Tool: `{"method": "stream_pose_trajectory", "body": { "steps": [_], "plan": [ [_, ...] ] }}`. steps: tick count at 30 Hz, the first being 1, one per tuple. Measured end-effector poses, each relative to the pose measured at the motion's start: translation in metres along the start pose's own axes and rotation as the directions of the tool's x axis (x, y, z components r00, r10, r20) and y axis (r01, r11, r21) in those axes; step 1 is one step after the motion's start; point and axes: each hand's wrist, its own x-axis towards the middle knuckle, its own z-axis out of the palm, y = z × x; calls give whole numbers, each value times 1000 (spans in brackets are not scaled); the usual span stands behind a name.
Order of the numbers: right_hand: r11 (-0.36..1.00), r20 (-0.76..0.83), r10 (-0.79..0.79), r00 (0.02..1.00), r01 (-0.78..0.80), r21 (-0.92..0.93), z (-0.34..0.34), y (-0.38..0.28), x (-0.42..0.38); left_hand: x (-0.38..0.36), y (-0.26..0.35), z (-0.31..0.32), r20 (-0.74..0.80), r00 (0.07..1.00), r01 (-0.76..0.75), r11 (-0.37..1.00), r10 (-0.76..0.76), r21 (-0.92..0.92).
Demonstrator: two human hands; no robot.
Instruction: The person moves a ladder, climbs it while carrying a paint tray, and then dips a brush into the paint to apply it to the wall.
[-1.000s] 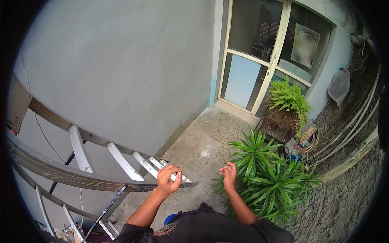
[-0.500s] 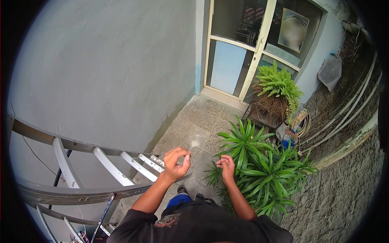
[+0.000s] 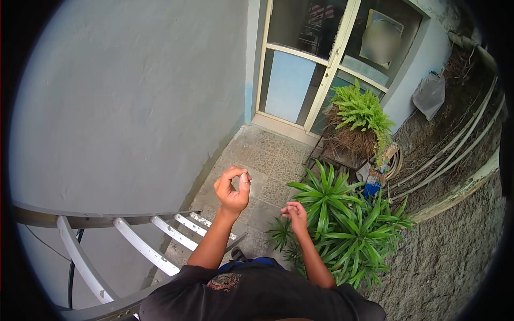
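My left hand (image 3: 234, 190) is raised above the paved floor, thumb and fingertips brought together in a ring. To its right and a little lower, my right hand (image 3: 296, 215) has its fingers curled in towards the thumb. What either pinch holds, if anything, I cannot tell. Long strappy leaves of a green plant (image 3: 348, 224) spread just right of my right hand. An aluminium ladder (image 3: 143, 245) leans along the left side, its rungs running up near my left forearm.
A plain grey wall (image 3: 134, 107) rises on the left. Ahead is a glazed door (image 3: 292, 85) with a cream frame. A fern (image 3: 360, 109) stands in front of it. Hoses (image 3: 455, 144) and a hanging plastic bag (image 3: 430, 95) line the rough wall at right.
My left hand has moved up and slightly forward, still pinched. My right hand has shifted a little left in view. The view has turned slightly, and the ladder sits lower in it.
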Motion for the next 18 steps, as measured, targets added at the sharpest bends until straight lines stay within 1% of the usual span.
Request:
{"method": "stream_pose_trajectory", "body": {
  "steps": [5,8,11,14,16,17,18],
  "plan": [
    [1000,83,7,997,-5,-30,26,-2,21,21,-13,-12,-6,999,-35,999,36,34],
    [999,114,10,993,-7,-32,41,-8,27,27,-16,-18,-40,998,-43,999,45,29],
    [999,161,3,987,3,-35,51,-17,41,34,-22,-23,-106,994,-39,999,40,16],
    [997,247,-3,969,21,-70,60,-30,61,40,-30,-33,-88,995,-39,997,44,63],
    [991,315,-56,948,92,-98,69,-43,79,44,-36,-43,-2,1000,-17,988,18,151],
    [992,337,-48,940,85,-95,73,-51,88,48,-38,-47,-11,1000,-17,985,19,174],
    [984,368,-96,925,144,-107,78,-61,96,54,-36,-50,19,999,29,981,-34,189]
  ]
}}
